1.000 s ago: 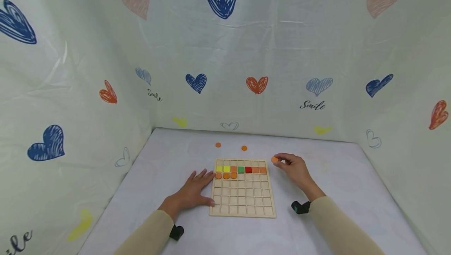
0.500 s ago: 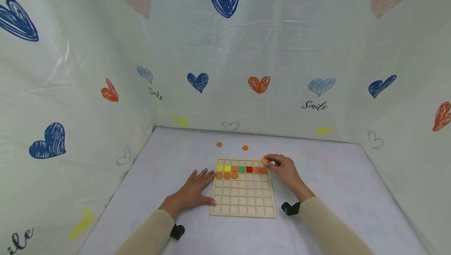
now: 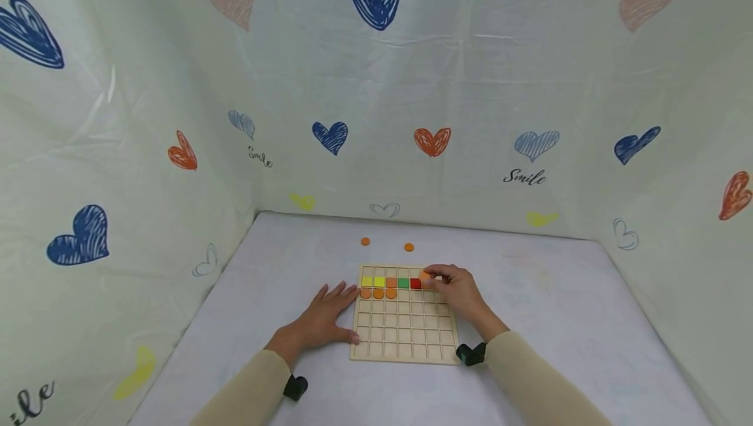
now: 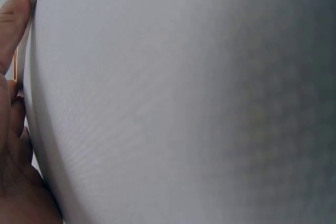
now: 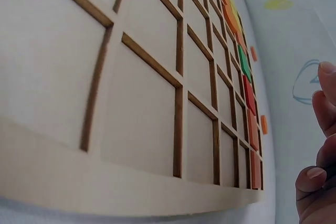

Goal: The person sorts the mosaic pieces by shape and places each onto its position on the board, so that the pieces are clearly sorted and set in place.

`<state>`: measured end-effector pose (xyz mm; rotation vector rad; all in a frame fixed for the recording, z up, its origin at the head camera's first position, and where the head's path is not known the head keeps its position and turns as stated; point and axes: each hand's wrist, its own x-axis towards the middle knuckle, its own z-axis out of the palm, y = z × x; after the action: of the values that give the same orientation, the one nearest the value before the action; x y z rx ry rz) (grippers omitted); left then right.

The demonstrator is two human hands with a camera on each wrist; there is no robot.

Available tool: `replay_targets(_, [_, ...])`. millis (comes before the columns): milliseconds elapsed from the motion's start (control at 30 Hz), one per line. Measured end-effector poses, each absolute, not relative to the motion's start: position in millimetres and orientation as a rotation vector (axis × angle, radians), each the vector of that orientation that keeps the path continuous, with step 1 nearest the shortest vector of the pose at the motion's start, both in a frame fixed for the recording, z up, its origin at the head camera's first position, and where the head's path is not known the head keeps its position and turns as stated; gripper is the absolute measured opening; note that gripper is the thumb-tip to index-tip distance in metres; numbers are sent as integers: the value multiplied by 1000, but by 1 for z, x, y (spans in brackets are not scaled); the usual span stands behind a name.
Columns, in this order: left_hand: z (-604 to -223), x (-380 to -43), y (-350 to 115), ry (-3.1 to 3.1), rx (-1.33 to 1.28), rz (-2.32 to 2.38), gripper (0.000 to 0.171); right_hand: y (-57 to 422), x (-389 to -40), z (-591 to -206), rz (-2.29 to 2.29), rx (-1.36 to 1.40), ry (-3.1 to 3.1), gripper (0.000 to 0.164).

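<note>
A wooden grid board [image 3: 406,329] lies on the white table in the head view. One row holds coloured square tiles: yellow, orange, a green tile [image 3: 402,283] and a red tile [image 5: 250,95] among them. Three round orange pieces [image 3: 378,293] sit in the row nearer the person. Between thumb and fingertips, my right hand [image 3: 463,292] pinches another orange disc [image 3: 425,276] over the right part of the tile row, covering some tiles. Fingers spread, my left hand [image 3: 320,318] rests at the board's left edge, its thumb [image 4: 13,17] touching the rim.
Two loose orange discs, a left one [image 3: 365,242] and a right one [image 3: 408,247], lie on the table [image 3: 529,282] beyond the board. A white curtain [image 3: 470,86] printed with hearts hangs behind and at both sides. Each wrist wears a small black camera [image 3: 470,354].
My right hand has moved left with the orange disc, from beside the board's right edge to over the tile row. The left hand has stayed in place.
</note>
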<state>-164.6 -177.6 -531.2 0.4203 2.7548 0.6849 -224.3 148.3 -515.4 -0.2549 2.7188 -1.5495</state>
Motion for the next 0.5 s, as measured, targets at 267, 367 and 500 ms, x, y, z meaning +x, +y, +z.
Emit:
replay_targets(267, [-534,-165,-180,2739,400,701,109,136,-221,-522,-1563,-280,2674,22])
replay_targets(367, [-536,-165,-181,2736,402,715,109,133,-220,-523,-1574,-308,2660,21])
replay_targets(500, [-535,-166,-181,2739,399,726,109,129,-221,-527,-1549,-349,2668,21])
